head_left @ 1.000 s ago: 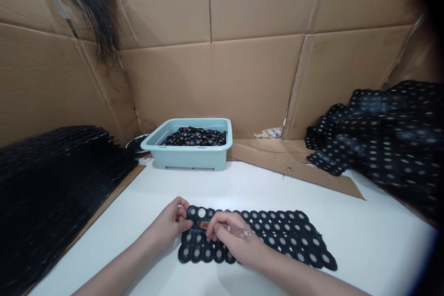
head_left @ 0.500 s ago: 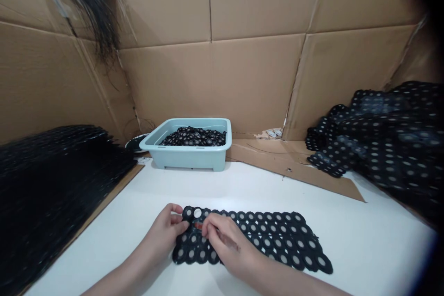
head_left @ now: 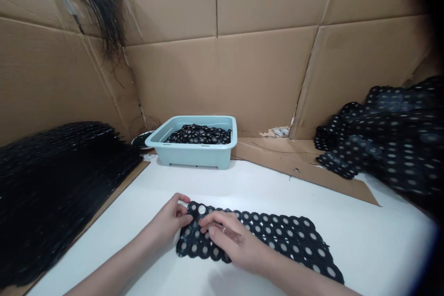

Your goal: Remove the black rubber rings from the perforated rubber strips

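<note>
A black sheet of joined rings with pale round centres [head_left: 287,233] lies on the white table, slanting down to the right. My left hand [head_left: 175,216] pinches the sheet's upper left edge between thumb and fingers. Over the left part of the sheet, my right hand [head_left: 229,236] is closed around a slim reddish-brown, see-through tool [head_left: 227,232]. The tool's tip is hidden by the fingers. One ring in the top row, between the hands, shows a brighter white centre [head_left: 201,209].
A pale blue tub [head_left: 194,156] of black ringed pieces stands at the back. Black strands are heaped on the left [head_left: 62,194]. More ringed sheets [head_left: 388,138] pile up at the right. Cardboard walls [head_left: 263,78] surround the table [head_left: 277,185]; dark strands [head_left: 100,9] hang upper left.
The view has shifted, so most things sit slightly further right. My right hand has tilted, and the tool's reddish end no longer shows beyond my fingers. My left hand keeps its hold.
</note>
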### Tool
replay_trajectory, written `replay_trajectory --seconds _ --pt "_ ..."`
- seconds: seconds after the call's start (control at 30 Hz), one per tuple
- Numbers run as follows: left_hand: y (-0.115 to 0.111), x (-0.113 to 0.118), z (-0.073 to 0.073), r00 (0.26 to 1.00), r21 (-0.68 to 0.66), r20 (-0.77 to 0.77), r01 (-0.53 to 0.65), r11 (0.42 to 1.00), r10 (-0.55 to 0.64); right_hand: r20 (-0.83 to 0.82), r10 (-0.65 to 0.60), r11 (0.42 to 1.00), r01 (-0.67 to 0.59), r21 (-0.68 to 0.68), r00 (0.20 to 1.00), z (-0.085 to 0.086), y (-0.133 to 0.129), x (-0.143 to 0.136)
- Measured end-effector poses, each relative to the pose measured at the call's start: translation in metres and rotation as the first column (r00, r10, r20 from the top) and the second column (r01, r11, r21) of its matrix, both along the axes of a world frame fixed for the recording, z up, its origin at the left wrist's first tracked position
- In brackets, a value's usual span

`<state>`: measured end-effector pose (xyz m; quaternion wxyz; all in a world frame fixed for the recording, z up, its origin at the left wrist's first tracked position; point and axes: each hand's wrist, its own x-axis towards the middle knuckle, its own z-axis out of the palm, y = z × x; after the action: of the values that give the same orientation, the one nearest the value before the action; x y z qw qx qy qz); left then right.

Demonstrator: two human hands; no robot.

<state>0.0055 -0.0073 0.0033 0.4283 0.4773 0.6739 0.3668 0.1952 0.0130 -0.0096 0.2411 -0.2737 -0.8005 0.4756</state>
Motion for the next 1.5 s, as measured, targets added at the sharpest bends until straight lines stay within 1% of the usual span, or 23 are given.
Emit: replay_trajectory --seconds 0.07,0.13,0.2,0.27,0.4,0.5,0.57,0.63,0.7,0.8,0.9,1.0,1.1,1.2,1.33,1.43,1.5 --pt "-0.003 0.005 0.003 0.999 -0.022 0.003 -0.054 0.998 0.054 0.020 -0.032 0.999 0.032 0.000 0.999 0.000 -0.001 -0.002" --pt "-0.006 0.010 0.005 0.992 -0.010 0.003 -0.126 0.992 0.126 0.041 -0.051 0.997 0.048 0.064 0.998 0.000 -0.004 -0.005" --pt "-0.010 0.014 0.005 0.987 0.027 0.022 -0.162 0.986 0.162 0.047 -0.058 0.989 0.051 0.139 0.997 0.001 -0.006 -0.006" --pt "-0.013 0.015 0.005 0.988 0.033 0.051 -0.149 0.988 0.148 0.051 -0.079 0.986 0.071 0.148 0.996 0.000 -0.008 -0.006" --pt "-0.017 0.010 0.010 0.993 -0.021 0.059 -0.103 0.994 0.104 0.066 -0.127 0.991 0.123 0.059 0.990 -0.004 -0.009 -0.006" --pt "-0.017 0.006 0.012 0.997 0.035 0.007 -0.079 0.996 0.079 0.049 -0.148 0.989 0.147 0.033 0.988 -0.007 -0.007 -0.008" --pt "-0.016 0.004 0.010 0.996 0.088 -0.069 -0.052 0.995 0.058 0.043 -0.175 0.985 0.174 0.014 0.984 -0.009 -0.006 -0.010" --pt "-0.013 0.001 0.006 0.982 0.131 -0.189 0.002 0.991 0.023 0.023 -0.201 0.979 0.202 -0.038 0.979 -0.010 -0.004 -0.011" --pt "-0.009 -0.004 0.003 0.950 0.126 -0.310 0.086 0.988 -0.043 -0.051 -0.211 0.972 0.204 -0.116 0.976 -0.011 -0.001 -0.012" --pt "-0.006 -0.011 0.002 0.876 0.018 -0.442 0.222 0.975 -0.191 -0.195 -0.176 0.965 0.130 -0.226 0.965 -0.011 0.002 -0.011" --pt "-0.007 -0.015 0.007 0.784 -0.079 -0.561 0.268 0.960 -0.265 -0.292 -0.159 0.951 0.067 -0.300 0.943 -0.012 0.005 -0.009" --pt "-0.009 -0.018 0.013 0.744 -0.150 -0.589 0.282 0.948 -0.315 -0.343 -0.180 0.932 0.048 -0.359 0.922 -0.013 0.005 -0.007" --pt "-0.009 -0.021 0.016 0.739 -0.214 -0.540 0.342 0.915 -0.402 -0.281 -0.161 0.927 0.048 -0.371 0.946 -0.014 0.005 -0.008" --pt "-0.007 -0.025 0.016 0.754 -0.231 -0.472 0.394 0.890 -0.456 -0.225 -0.143 0.935 0.057 -0.349 0.964 -0.015 0.004 -0.009" --pt "-0.004 -0.024 0.011 0.798 -0.217 -0.457 0.329 0.919 -0.393 -0.201 -0.084 0.949 0.016 -0.316 0.976 -0.016 0.003 -0.008" --pt "-0.005 -0.018 0.006 0.796 -0.195 -0.507 0.269 0.943 -0.332 -0.186 -0.054 0.947 -0.008 -0.320 0.981 -0.017 0.002 -0.010" --pt "-0.008 -0.011 0.004 0.784 -0.162 -0.551 0.237 0.958 -0.287 -0.173 -0.064 0.961 0.014 -0.277 0.983 -0.019 0.000 -0.011"
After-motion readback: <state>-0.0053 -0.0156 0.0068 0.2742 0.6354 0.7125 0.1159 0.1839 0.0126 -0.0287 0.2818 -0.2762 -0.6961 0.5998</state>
